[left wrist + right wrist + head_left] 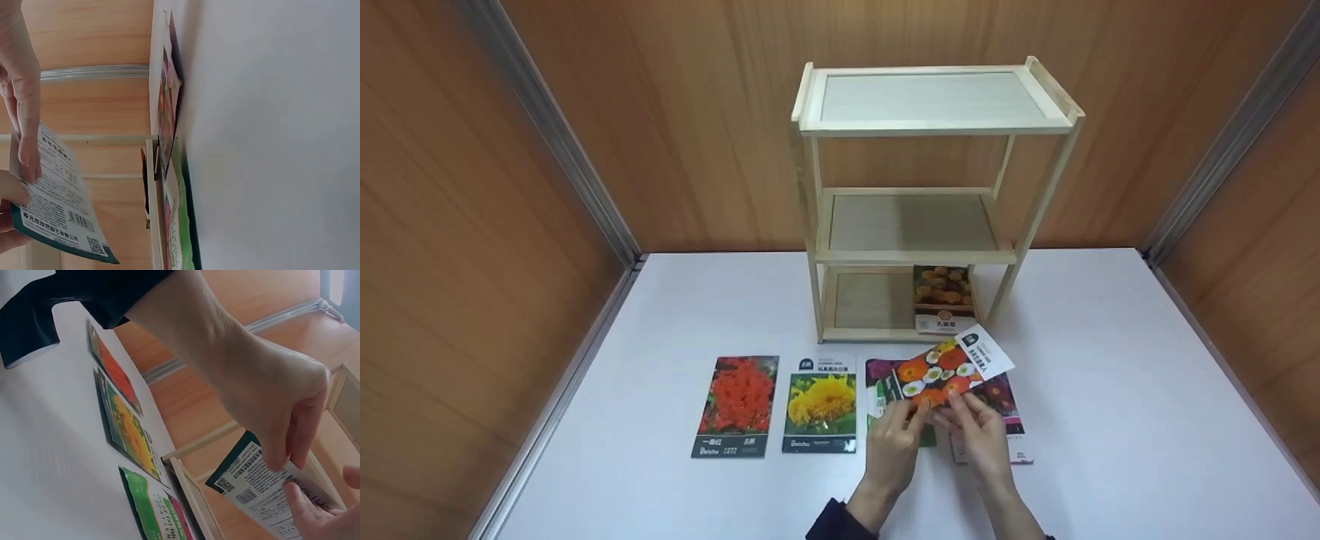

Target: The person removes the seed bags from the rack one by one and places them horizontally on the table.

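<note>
Both hands hold one seed packet (952, 366) with orange and white flowers, lifted and tilted above the white table (1110, 390). My left hand (910, 418) pinches its lower left edge and my right hand (961, 411) pinches its lower right edge. The right wrist view shows the packet's printed back (256, 486) with a barcode, the left hand (264, 388) pinching it from above and right fingers (318, 517) below. The same back (56, 208) appears in the left wrist view, between fingers (25, 112).
A red-flower packet (737, 405) and a yellow-flower packet (821, 401) lie flat at the left. A green packet (876, 401) and a pink one (1006, 401) lie under the hands. Behind stands a three-tier wooden shelf (934, 127), with one packet (943, 298) on its bottom tier.
</note>
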A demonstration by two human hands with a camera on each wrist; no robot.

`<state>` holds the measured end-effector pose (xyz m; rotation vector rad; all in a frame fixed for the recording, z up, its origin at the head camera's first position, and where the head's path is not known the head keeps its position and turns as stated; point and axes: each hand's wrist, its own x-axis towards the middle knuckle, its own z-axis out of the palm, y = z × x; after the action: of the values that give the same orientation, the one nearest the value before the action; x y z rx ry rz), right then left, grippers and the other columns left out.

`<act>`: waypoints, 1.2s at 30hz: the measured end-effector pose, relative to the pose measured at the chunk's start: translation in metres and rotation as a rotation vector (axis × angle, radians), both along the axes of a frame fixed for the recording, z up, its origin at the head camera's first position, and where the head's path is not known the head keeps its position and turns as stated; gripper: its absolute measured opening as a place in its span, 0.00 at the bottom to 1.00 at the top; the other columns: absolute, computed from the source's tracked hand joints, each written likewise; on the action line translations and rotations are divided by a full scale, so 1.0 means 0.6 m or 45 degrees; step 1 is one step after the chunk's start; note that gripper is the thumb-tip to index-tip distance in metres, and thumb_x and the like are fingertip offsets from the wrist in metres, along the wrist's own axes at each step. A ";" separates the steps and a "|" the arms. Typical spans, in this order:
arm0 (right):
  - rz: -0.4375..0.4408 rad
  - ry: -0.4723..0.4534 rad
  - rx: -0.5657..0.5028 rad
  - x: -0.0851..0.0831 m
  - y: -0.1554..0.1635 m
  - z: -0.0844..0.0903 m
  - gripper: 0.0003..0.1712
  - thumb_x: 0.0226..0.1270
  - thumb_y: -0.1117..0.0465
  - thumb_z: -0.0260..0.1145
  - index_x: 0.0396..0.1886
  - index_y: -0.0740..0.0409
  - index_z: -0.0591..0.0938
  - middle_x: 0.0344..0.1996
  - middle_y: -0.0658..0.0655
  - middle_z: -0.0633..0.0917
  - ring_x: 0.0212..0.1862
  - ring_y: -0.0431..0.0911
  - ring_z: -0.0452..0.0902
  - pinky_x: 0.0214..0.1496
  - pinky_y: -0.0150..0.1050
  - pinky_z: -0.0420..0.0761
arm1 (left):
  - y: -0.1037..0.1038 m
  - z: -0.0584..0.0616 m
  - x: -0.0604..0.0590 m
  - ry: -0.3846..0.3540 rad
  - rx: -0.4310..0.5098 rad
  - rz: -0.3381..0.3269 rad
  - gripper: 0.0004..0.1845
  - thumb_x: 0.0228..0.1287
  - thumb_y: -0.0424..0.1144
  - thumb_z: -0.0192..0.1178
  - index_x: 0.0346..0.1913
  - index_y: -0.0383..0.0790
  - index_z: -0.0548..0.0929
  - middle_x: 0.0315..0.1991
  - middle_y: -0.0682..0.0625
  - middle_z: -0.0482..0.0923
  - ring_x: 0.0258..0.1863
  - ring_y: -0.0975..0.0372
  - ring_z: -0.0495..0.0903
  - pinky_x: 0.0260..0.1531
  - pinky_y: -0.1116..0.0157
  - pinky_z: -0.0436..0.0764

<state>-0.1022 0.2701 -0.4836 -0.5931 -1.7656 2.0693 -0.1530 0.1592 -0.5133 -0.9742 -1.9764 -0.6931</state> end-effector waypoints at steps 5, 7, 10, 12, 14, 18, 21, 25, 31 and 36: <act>-0.035 0.104 -0.081 -0.004 0.015 -0.036 0.27 0.64 0.54 0.57 0.53 0.73 0.70 0.38 0.64 0.82 0.36 0.48 0.81 0.37 0.35 0.79 | -0.001 -0.004 0.001 0.013 -0.038 -0.042 0.12 0.43 0.29 0.65 0.36 0.39 0.85 0.31 0.51 0.77 0.30 0.64 0.76 0.30 0.74 0.77; -0.043 0.118 -0.106 -0.003 0.016 -0.041 0.28 0.63 0.55 0.57 0.53 0.74 0.70 0.38 0.65 0.82 0.37 0.49 0.81 0.38 0.36 0.79 | -0.001 -0.004 0.002 0.012 -0.052 -0.049 0.12 0.43 0.29 0.66 0.35 0.39 0.85 0.31 0.51 0.77 0.31 0.64 0.76 0.32 0.74 0.77; -0.070 0.045 -0.095 0.001 0.013 -0.037 0.27 0.64 0.56 0.56 0.54 0.75 0.68 0.39 0.67 0.81 0.38 0.52 0.80 0.40 0.38 0.78 | -0.001 -0.002 0.006 -0.008 -0.085 -0.041 0.13 0.41 0.28 0.67 0.35 0.39 0.85 0.32 0.50 0.77 0.32 0.64 0.76 0.34 0.74 0.77; -0.061 0.043 -0.096 -0.002 0.023 -0.057 0.27 0.65 0.56 0.55 0.55 0.74 0.67 0.39 0.66 0.81 0.38 0.51 0.80 0.40 0.38 0.78 | 0.000 0.003 0.011 -0.106 -0.120 -0.044 0.12 0.43 0.29 0.67 0.36 0.40 0.85 0.34 0.51 0.77 0.34 0.64 0.76 0.36 0.74 0.76; -0.052 0.032 -0.105 -0.006 0.037 -0.082 0.27 0.65 0.56 0.55 0.55 0.72 0.68 0.38 0.63 0.82 0.38 0.50 0.80 0.40 0.37 0.78 | 0.002 0.010 0.016 -0.265 -0.158 -0.071 0.12 0.45 0.31 0.67 0.38 0.40 0.84 0.36 0.51 0.77 0.37 0.64 0.75 0.38 0.73 0.75; -0.062 -0.010 -0.111 -0.004 0.052 -0.089 0.26 0.64 0.55 0.56 0.54 0.71 0.69 0.34 0.60 0.83 0.36 0.47 0.81 0.38 0.35 0.79 | 0.002 0.041 0.021 -0.687 -0.240 -0.167 0.12 0.49 0.37 0.65 0.39 0.40 0.84 0.39 0.51 0.76 0.41 0.64 0.74 0.40 0.71 0.75; -0.081 -0.090 -0.120 0.007 0.042 -0.046 0.23 0.66 0.60 0.54 0.53 0.75 0.68 0.32 0.59 0.83 0.33 0.44 0.81 0.37 0.34 0.79 | -0.002 0.068 0.014 -0.928 -0.287 -0.238 0.13 0.50 0.39 0.65 0.40 0.39 0.83 0.41 0.51 0.76 0.41 0.63 0.74 0.38 0.71 0.75; -0.066 -0.171 -0.127 0.014 0.037 -0.014 0.20 0.68 0.64 0.49 0.54 0.75 0.67 0.33 0.59 0.83 0.32 0.42 0.80 0.38 0.33 0.79 | -0.006 0.090 -0.007 -1.028 -0.278 -0.249 0.16 0.51 0.39 0.64 0.43 0.35 0.81 0.44 0.46 0.75 0.42 0.60 0.74 0.38 0.70 0.76; -0.069 -0.200 -0.106 0.019 0.038 -0.013 0.19 0.67 0.65 0.49 0.54 0.73 0.67 0.36 0.59 0.82 0.32 0.42 0.80 0.37 0.32 0.79 | -0.004 0.093 -0.045 -1.035 -0.181 -0.186 0.23 0.55 0.38 0.61 0.52 0.29 0.74 0.53 0.36 0.68 0.51 0.50 0.69 0.47 0.58 0.73; -0.050 -0.206 -0.083 0.022 0.039 -0.015 0.19 0.68 0.65 0.48 0.54 0.72 0.68 0.36 0.59 0.81 0.34 0.42 0.78 0.38 0.32 0.78 | 0.001 0.084 -0.054 -1.131 -0.145 -0.145 0.23 0.61 0.35 0.55 0.55 0.22 0.68 0.56 0.31 0.63 0.55 0.45 0.65 0.52 0.54 0.68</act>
<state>-0.0892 0.2938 -0.4926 -0.8285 -1.7623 2.1112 -0.1852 0.1600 -0.4632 -0.9304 -2.7536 -1.2373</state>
